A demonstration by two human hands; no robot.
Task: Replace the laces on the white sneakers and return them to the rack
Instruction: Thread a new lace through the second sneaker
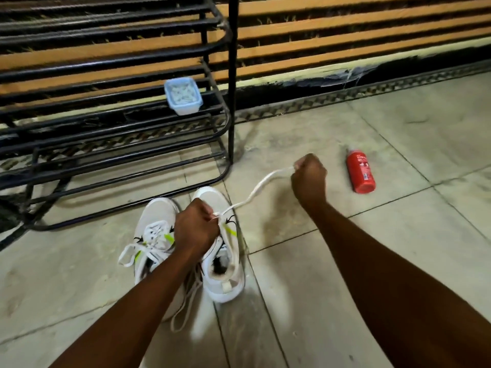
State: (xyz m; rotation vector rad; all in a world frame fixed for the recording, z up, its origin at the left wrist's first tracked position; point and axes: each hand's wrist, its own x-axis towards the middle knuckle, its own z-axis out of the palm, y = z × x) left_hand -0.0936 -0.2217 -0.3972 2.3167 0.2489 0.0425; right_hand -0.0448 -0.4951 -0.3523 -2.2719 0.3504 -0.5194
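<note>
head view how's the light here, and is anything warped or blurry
Head view: dim, warm light, darkest at the left edge beneath the rack; wide-angle distortion bows the rack's bars and the wall slats; the lace is smeared near the right hand; the white sneakers look bright and slightly washed out; the red bottle is fairly sharp.

Open floor [332,261] right of sneakers [212,248]; rack [119,155] blocks behind, red bottle [360,172] far right.

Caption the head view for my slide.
Left hand pinches the lace at a white sneaker while right hand holds its far end, beside a black rack.
</note>
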